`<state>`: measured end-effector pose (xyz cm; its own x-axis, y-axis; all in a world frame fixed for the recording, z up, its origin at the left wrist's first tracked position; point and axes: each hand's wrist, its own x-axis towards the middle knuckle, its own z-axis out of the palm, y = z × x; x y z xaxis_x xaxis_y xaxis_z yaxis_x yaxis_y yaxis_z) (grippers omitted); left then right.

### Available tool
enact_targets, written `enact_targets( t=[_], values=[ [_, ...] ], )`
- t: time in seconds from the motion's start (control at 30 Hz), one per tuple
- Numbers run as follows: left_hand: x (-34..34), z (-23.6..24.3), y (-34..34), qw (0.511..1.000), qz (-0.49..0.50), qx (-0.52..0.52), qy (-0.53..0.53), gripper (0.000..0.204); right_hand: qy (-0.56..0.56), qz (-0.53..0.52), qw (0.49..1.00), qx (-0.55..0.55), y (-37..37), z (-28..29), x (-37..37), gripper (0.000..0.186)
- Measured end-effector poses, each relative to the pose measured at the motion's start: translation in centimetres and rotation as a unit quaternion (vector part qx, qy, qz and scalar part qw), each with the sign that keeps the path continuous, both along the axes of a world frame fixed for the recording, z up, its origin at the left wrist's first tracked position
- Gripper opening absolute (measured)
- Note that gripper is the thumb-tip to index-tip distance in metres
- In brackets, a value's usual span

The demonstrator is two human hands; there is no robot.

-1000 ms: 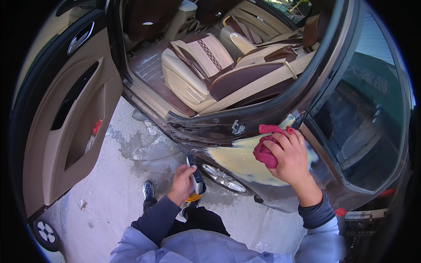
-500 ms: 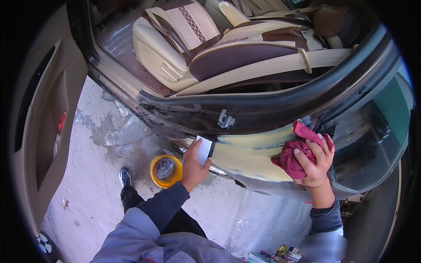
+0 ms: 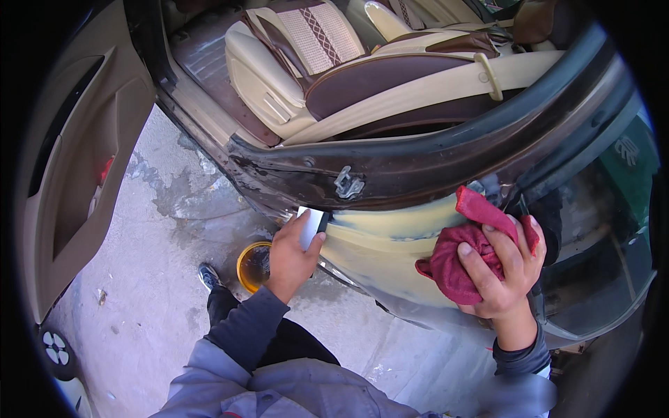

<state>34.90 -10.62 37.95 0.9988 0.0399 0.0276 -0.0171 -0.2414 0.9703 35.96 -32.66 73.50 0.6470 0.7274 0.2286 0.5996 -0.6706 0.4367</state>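
My left hand (image 3: 291,256) grips a white block with a black pad (image 3: 311,227), like a sanding block, at the left end of a cream-yellow filler patch (image 3: 376,252) on the car's body panel. Bunched in my right hand (image 3: 507,279) is a damp-looking dark red cloth (image 3: 460,263), its fingers wrapped round it. One folded end of the cloth sticks up past my fingertips. The cloth is over the right part of the patch, beside the window glass; whether it touches the panel I cannot tell.
A yellow bucket (image 3: 242,273) with dark water stands on the concrete floor (image 3: 160,279), partly behind my left hand. To the left hangs an open beige car door (image 3: 104,160). A metal door latch (image 3: 348,183) juts from the dark frame, with a cream seat (image 3: 268,90) inside.
The view has shifted a little. My right hand and the cloth look larger and closer. My left hand with the block has moved slightly left, now hiding more of the bucket.
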Motion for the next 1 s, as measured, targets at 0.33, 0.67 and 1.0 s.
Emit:
enact_targets(
  t=[0.33, 0.67, 1.0],
  values=[
    [-0.7, 2.9, -1.0, 0.999, -0.030, 0.031, 0.010, 0.052, -0.057, -0.056, 0.996, 0.044, 0.9, -2.5, -0.4, 0.038],
    [1.4, 5.5, 0.7, 0.991, -0.073, 0.114, -0.004, 0.047, -0.080, -0.066, 0.994, 0.039, 1.6, -2.7, -0.3, 0.037],
    [1.5, 3.4, 1.7, 0.986, -0.097, 0.105, 0.088, 0.054, -0.096, -0.034, 0.995, -0.002, 3.3, -3.7, 1.5, 0.035]
  ],
)
